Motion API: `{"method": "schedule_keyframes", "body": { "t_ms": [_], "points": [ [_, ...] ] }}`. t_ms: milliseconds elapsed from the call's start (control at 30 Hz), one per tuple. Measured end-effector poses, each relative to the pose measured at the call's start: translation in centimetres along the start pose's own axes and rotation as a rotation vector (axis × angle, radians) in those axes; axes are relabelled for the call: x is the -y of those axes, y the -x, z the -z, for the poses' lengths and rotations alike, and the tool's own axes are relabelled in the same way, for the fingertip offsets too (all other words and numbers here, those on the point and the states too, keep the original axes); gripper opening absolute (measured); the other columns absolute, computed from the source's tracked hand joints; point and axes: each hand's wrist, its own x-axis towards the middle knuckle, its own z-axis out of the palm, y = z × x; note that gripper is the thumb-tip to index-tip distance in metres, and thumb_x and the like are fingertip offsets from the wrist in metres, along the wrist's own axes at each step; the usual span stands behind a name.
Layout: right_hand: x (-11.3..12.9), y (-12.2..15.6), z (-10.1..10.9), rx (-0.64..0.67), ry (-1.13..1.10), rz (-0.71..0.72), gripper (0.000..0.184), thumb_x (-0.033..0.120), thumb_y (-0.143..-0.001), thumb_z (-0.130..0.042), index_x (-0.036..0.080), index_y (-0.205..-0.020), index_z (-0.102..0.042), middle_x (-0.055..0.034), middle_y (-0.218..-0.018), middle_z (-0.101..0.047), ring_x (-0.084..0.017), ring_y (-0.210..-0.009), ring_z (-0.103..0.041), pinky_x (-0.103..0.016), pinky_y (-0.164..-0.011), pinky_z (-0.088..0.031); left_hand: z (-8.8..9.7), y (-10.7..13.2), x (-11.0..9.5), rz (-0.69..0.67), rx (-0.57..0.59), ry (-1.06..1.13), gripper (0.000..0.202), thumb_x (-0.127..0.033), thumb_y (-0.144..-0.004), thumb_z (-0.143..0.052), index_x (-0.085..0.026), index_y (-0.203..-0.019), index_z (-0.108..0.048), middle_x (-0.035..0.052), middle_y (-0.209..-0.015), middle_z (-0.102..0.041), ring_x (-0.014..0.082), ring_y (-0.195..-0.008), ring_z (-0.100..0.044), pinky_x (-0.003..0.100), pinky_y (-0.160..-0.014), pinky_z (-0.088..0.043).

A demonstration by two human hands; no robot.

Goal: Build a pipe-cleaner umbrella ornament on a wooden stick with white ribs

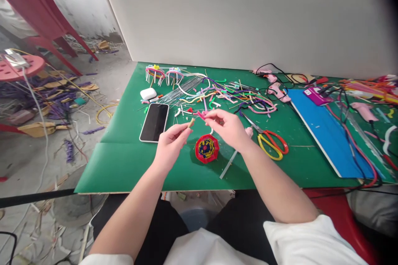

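Observation:
My left hand is raised over the green table and pinches a short tan stick between thumb and fingers. My right hand hovers beside it, fingers pinched on a small pink pipe-cleaner piece. Just below and between the two hands a round red woven piece with a blue and yellow centre lies on the table. A clear glue stick lies under my right wrist.
A black phone and a white earbud case lie left of my hands. Yellow-and-red scissors lie to the right. A heap of coloured pipe cleaners, pink glue guns, cables and a blue board fill the back and right. Red stools stand left.

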Motion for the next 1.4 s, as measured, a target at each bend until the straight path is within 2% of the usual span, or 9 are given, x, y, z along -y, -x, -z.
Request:
{"method": "schedule_keyframes", "body": {
  "t_ms": [100, 200, 433, 567, 733, 933, 1133, 1233, 1400],
  "points": [
    [1.2, 2.8, -0.6, -0.024, -0.074, -0.004, 0.013, 0.03, -0.085, -0.059, 0.022, -0.09, -0.069, -0.0016, -0.084, -0.073, -0.016, -0.067, -0.067, -0.028, -0.058, -0.054, -0.4, 0.4, 0.1, -0.01, 0.031, -0.038, 0.025, -0.041, -0.079, -0.068, -0.019, -0.089, -0.076, 0.0008, -0.07, -0.064, 0.0057, -0.049, -0.043, 0.019, -0.042, -0.034],
    [1.0, 3.9, -0.6, -0.04, -0.094, -0.024, 0.013, 0.03, -0.085, -0.06, 0.023, -0.091, -0.069, -0.0012, -0.085, -0.073, -0.016, -0.07, -0.067, -0.027, -0.06, -0.054, -0.7, 0.7, 0.2, 0.019, 0.088, -0.034, 0.027, -0.041, -0.079, -0.069, -0.019, -0.093, -0.076, 0.0, -0.065, -0.061, 0.0069, -0.049, -0.047, 0.019, -0.041, -0.037],
    [-0.6, 4.7, -0.2, -0.141, -0.11, -0.038, 0.011, 0.028, -0.086, -0.059, 0.022, -0.089, -0.067, -0.0008, -0.082, -0.071, -0.015, -0.07, -0.066, -0.026, -0.061, -0.054, -1.1, 1.0, -0.2, 0.015, 0.169, -0.04, 0.022, -0.036, -0.08, -0.07, -0.021, -0.094, -0.077, -0.0004, -0.062, -0.06, 0.0072, -0.051, -0.052, 0.018, -0.045, -0.044],
    [-0.6, 5.1, -0.3, -0.095, -0.046, 0.008, 0.011, 0.026, -0.087, -0.058, 0.023, -0.091, -0.067, -0.0008, -0.084, -0.071, -0.014, -0.069, -0.065, -0.025, -0.059, -0.053, -1.4, 1.0, 0.1, 0.031, 0.177, -0.038, 0.026, -0.034, -0.077, -0.072, -0.022, -0.101, -0.076, 0.0013, -0.071, -0.067, 0.0092, -0.056, -0.056, 0.02, -0.047, -0.048],
    [-0.7, 5.2, -0.2, -0.068, -0.007, 0.035, 0.01, 0.022, -0.087, -0.058, 0.023, -0.088, -0.067, -0.0002, -0.083, -0.069, -0.013, -0.067, -0.063, -0.024, -0.057, -0.052, -1.6, 1.0, 0.3, 0.072, 0.224, -0.014, 0.032, -0.034, -0.077, -0.073, -0.021, -0.106, -0.074, 0.0021, -0.071, -0.068, 0.0133, -0.061, -0.064, 0.023, -0.052, -0.054],
    [-0.7, 5.3, 0.0, -0.044, 0.008, 0.037, 0.01, 0.023, -0.089, -0.057, 0.024, -0.089, -0.066, 0.0002, -0.084, -0.068, -0.014, -0.069, -0.064, -0.025, -0.061, -0.053, -1.6, 1.0, 0.0, 0.111, 0.23, 0.03, 0.026, -0.031, -0.075, -0.074, -0.021, -0.1, -0.074, 0.002, -0.08, -0.069, 0.0093, -0.05, -0.061, 0.018, -0.04, -0.048],
    [-0.2, 5.5, 0.3, -0.015, 0.046, 0.026, 0.009, 0.026, -0.089, -0.06, 0.025, -0.095, -0.067, 0.0001, -0.089, -0.07, -0.015, -0.073, -0.066, -0.026, -0.063, -0.054, -1.9, 1.0, 0.0, 0.131, 0.184, 0.0, 0.029, -0.035, -0.076, -0.074, -0.018, -0.1, -0.073, 0.0046, -0.083, -0.073, 0.0125, -0.054, -0.066, 0.018, -0.041, -0.051],
    [0.1, 5.5, 0.4, -0.071, 0.202, 0.133, 0.008, 0.023, -0.087, -0.064, 0.023, -0.095, -0.068, -0.0012, -0.084, -0.069, -0.016, -0.072, -0.065, -0.027, -0.064, -0.053, -2.0, 1.1, 0.1, 0.12, 0.173, -0.033, 0.03, -0.036, -0.076, -0.074, -0.019, -0.101, -0.073, 0.0052, -0.088, -0.074, 0.0153, -0.06, -0.07, 0.019, -0.044, -0.054],
    [0.4, 5.8, 0.3, -0.188, 0.527, 0.363, 0.014, 0.017, -0.093, -0.054, 0.021, -0.089, -0.067, -0.0043, -0.082, -0.071, -0.017, -0.077, -0.067, -0.027, -0.07, -0.052, -2.0, 1.6, 0.3, 0.079, 0.113, -0.156, 0.029, -0.037, -0.078, -0.072, -0.021, -0.102, -0.074, 0.0044, -0.095, -0.075, 0.0155, -0.066, -0.071, 0.02, -0.051, -0.058]
  ]
}}
